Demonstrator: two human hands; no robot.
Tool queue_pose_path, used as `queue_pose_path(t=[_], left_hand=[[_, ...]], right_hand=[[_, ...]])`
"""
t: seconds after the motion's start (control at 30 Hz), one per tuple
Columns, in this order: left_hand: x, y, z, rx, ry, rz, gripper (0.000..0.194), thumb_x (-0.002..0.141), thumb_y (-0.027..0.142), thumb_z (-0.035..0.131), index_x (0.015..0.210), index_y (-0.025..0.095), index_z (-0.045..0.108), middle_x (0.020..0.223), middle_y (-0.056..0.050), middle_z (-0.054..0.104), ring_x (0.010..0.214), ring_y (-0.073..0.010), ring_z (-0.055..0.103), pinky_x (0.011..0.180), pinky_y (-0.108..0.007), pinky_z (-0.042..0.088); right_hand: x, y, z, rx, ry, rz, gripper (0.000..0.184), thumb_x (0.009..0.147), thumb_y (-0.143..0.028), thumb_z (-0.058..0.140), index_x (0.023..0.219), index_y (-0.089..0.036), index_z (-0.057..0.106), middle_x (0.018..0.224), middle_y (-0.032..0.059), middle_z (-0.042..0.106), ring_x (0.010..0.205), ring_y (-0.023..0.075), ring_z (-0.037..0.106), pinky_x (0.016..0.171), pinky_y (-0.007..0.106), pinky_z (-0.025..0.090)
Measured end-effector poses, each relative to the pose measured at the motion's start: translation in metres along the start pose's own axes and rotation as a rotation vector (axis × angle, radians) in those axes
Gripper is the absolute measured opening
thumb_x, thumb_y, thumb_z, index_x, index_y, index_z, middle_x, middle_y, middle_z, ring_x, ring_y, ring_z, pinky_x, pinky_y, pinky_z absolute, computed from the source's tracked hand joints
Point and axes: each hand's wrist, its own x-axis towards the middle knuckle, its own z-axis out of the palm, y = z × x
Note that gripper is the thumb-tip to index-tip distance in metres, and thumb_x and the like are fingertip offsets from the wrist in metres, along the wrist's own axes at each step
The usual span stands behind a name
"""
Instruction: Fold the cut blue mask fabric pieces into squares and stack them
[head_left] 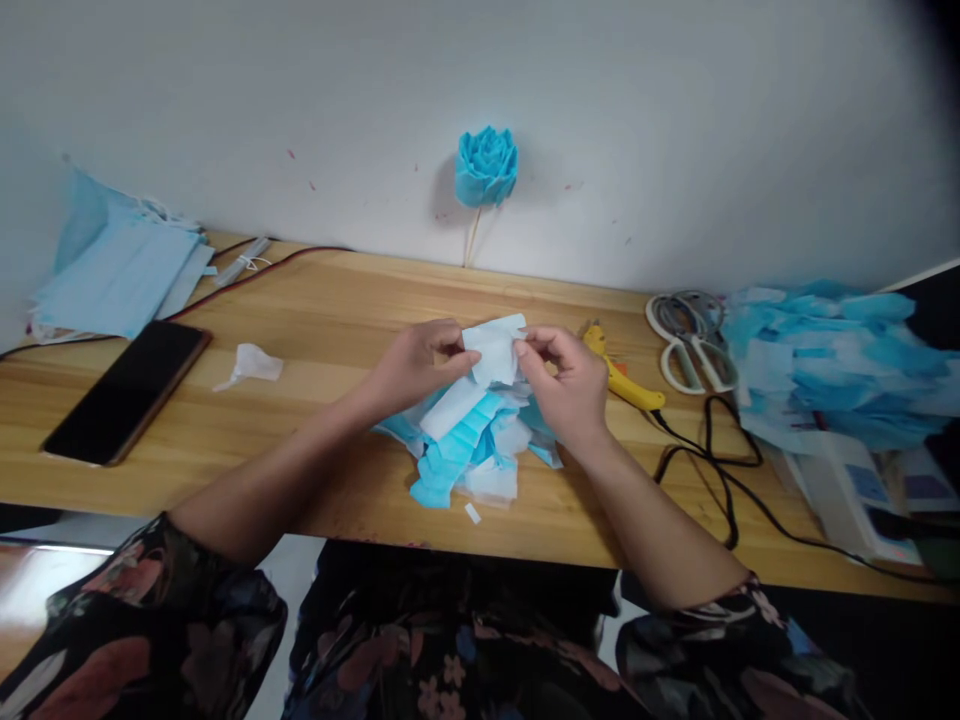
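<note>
Your left grip (420, 365) and right grip (570, 378) are both closed in a pinch, thumb against fingers, on opposite side edges of a white piece of mask fabric (495, 350). You hold that piece over the middle of the tabletop (330, 290), just above a loose pile of blue and white scraps (459, 440). Beside your right grip lies a yellow glue gun (630, 385), its black cord trailing off to the right; past it are white-handled scissors (697, 348) and a large heap of blue fabric pieces (832, 360). Near your left forearm there is a small white scrap (259, 362), with a dark-screened phone (127, 395) farther left and a stack of face masks (131, 270) behind it. A blue fabric rose (486, 165) (its pale stem meets the tabletop's back edge) stands against the wall (300, 90) ahead of you.
</note>
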Motion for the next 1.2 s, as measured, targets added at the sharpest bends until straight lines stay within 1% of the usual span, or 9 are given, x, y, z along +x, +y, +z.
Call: queue_pose_path(t=[0.1,0.17,0.43,0.63,0.73,0.87,0.97,1.07,1.2], left_hand=[[0.000,-0.003,-0.001,-0.149,-0.039,-0.144,0.024,0.087,0.035,0.063,0.073,0.015,0.062,0.068,0.002,0.059,0.065,-0.0114,0.053,0.063,-0.024,0.040],[0.000,-0.005,-0.001,-0.211,-0.050,-0.193,0.025,0.087,0.037,0.063,0.073,0.016,0.060,0.067,0.002,0.058,0.064,-0.0113,0.053,0.060,-0.024,0.041],[0.001,-0.008,-0.002,-0.256,0.047,-0.207,0.031,0.085,0.043,0.066,0.070,0.017,0.056,0.068,0.000,0.059,0.070,-0.0139,0.056,0.064,-0.025,0.044],[0.001,-0.005,-0.001,-0.274,0.095,-0.198,0.031,0.083,0.043,0.065,0.070,0.016,0.057,0.067,0.000,0.058,0.067,-0.0120,0.052,0.063,-0.024,0.041],[0.000,-0.005,0.002,-0.269,0.079,-0.191,0.030,0.084,0.042,0.065,0.070,0.016,0.057,0.068,0.000,0.059,0.066,-0.0118,0.052,0.063,-0.024,0.042],[-0.001,-0.004,0.003,-0.225,0.036,-0.180,0.034,0.089,0.045,0.060,0.071,0.016,0.061,0.069,-0.001,0.061,0.068,-0.0125,0.054,0.065,-0.025,0.044],[-0.001,-0.002,0.002,-0.201,-0.025,-0.168,0.041,0.091,0.051,0.056,0.073,0.015,0.064,0.071,-0.002,0.062,0.070,-0.0129,0.055,0.064,-0.024,0.044],[-0.001,-0.002,0.003,-0.227,-0.081,-0.187,0.037,0.087,0.050,0.061,0.079,0.015,0.066,0.074,-0.001,0.064,0.069,-0.0126,0.055,0.061,-0.023,0.043],[-0.002,-0.003,0.006,-0.235,-0.047,-0.230,0.031,0.081,0.045,0.066,0.072,0.015,0.061,0.066,0.001,0.056,0.062,-0.0103,0.048,0.056,-0.022,0.036]], right_hand=[[0.002,0.005,-0.001,0.169,-0.058,0.115,0.018,0.088,-0.038,0.070,0.100,-0.026,0.076,0.073,-0.0028,0.068,0.064,0.0133,0.057,0.062,0.029,0.048],[0.004,0.008,-0.001,0.266,-0.084,0.160,0.022,0.087,-0.042,0.072,0.102,-0.026,0.076,0.072,-0.0030,0.066,0.064,0.0128,0.057,0.061,0.028,0.048],[0.004,0.007,-0.002,0.429,-0.112,0.239,0.031,0.092,-0.049,0.067,0.113,-0.028,0.073,0.083,-0.0006,0.074,0.074,0.0139,0.067,0.072,0.030,0.058],[0.000,0.004,-0.004,0.344,-0.210,0.130,0.041,0.090,-0.052,0.068,0.122,-0.027,0.069,0.089,0.0008,0.072,0.079,0.0153,0.066,0.074,0.031,0.058],[-0.002,0.009,0.000,0.274,-0.243,0.081,0.045,0.088,-0.046,0.072,0.129,-0.029,0.067,0.094,0.0004,0.071,0.085,0.0160,0.066,0.078,0.032,0.057],[-0.004,0.014,0.003,0.205,-0.189,0.092,0.035,0.091,-0.040,0.069,0.125,-0.030,0.070,0.090,-0.0009,0.071,0.079,0.0152,0.066,0.076,0.031,0.057],[-0.004,0.015,0.003,0.208,-0.160,0.102,0.035,0.090,-0.039,0.069,0.124,-0.030,0.071,0.089,-0.0011,0.072,0.077,0.0153,0.067,0.073,0.032,0.058],[-0.004,0.013,0.002,0.196,-0.166,0.100,0.034,0.090,-0.038,0.069,0.123,-0.029,0.071,0.087,-0.0016,0.072,0.075,0.0145,0.066,0.073,0.031,0.057],[-0.002,0.013,0.000,0.195,-0.179,0.118,0.035,0.090,-0.034,0.068,0.124,-0.030,0.071,0.090,-0.0017,0.071,0.076,0.0133,0.065,0.073,0.031,0.057]])
